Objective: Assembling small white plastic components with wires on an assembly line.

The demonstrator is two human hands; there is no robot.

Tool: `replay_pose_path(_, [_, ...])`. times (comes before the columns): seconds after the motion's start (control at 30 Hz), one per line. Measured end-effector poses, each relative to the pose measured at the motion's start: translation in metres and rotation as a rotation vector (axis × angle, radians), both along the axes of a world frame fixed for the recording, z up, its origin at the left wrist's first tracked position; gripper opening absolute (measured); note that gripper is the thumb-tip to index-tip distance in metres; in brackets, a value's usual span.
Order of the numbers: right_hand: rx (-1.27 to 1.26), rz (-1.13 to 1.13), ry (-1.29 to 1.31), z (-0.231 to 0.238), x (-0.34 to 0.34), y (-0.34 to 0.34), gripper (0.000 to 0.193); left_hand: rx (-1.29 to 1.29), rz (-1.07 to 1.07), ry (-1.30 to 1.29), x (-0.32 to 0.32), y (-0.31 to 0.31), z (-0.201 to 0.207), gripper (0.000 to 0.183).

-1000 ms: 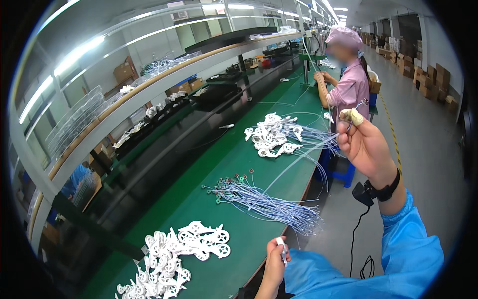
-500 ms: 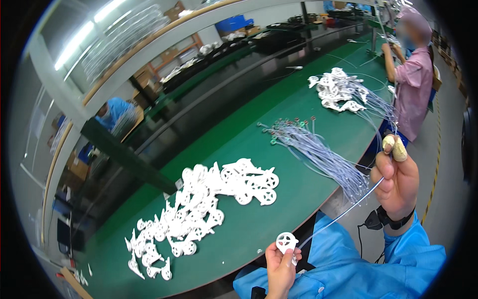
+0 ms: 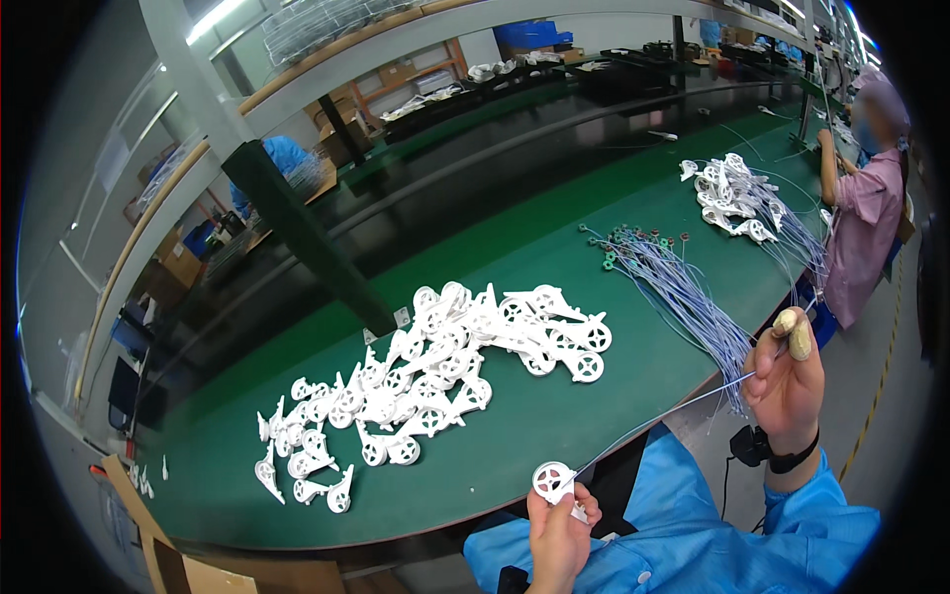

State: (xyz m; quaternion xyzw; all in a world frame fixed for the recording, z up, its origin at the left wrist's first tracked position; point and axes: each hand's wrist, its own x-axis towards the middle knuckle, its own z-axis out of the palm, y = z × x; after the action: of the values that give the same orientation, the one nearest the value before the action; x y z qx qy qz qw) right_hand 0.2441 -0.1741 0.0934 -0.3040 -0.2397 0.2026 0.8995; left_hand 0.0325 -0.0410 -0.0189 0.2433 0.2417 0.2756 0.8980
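Observation:
My left hand [image 3: 560, 535] is closed around a white plastic part [image 3: 552, 480] with a round, spoked wheel-like end, just off the table's near edge. A thin grey-blue cable [image 3: 661, 424] runs from that part up to my right hand [image 3: 788, 391]. The right fingers are pinched on the cable, and two fingertips wear yellowish covers. A pile of similar white parts [image 3: 435, 361] lies on the green table [image 3: 495, 445] beyond my left hand. Nearer my right hand lies a bundle of cables [image 3: 683, 307] with small green and reddish ends.
Farther right are white parts with cables attached [image 3: 737, 198], beside a person in pink [image 3: 866, 223]. A dark green post [image 3: 307, 238] rises behind the pile. An open cardboard box [image 3: 213, 574] sits by the near left table edge.
The view has swung left, so the table's contents appear farther right. Both hands keep their hold; the cable between them now bows slightly where it ran straighter before.

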Motion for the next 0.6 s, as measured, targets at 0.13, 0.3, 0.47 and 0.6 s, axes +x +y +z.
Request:
replay_pose_path(0.13, [0.042, -0.035, -0.197, -0.006, -0.001, -0.006, 0.026, 0.001, 0.018, 0.041, 0.003, -0.001, 0.005, 0.022])
replay_pose_path(0.3, [0.103, -0.021, -0.338, -0.009, -0.011, -0.022, 0.024, 0.295, 0.017, 0.165, 0.004, -0.001, -0.004, 0.014])
replay_pose_path(0.47, [0.248, 0.189, -0.328, -0.007, -0.017, -0.038, 0.024, 0.382, 0.018, 0.258, 0.004, 0.002, 0.004, 0.015])
replay_pose_path(0.6, [0.133, 0.349, -0.252, -0.019, -0.03, -0.032, 0.026, 0.357, 0.044, 0.275, 0.002, -0.001, 0.009, 0.019])
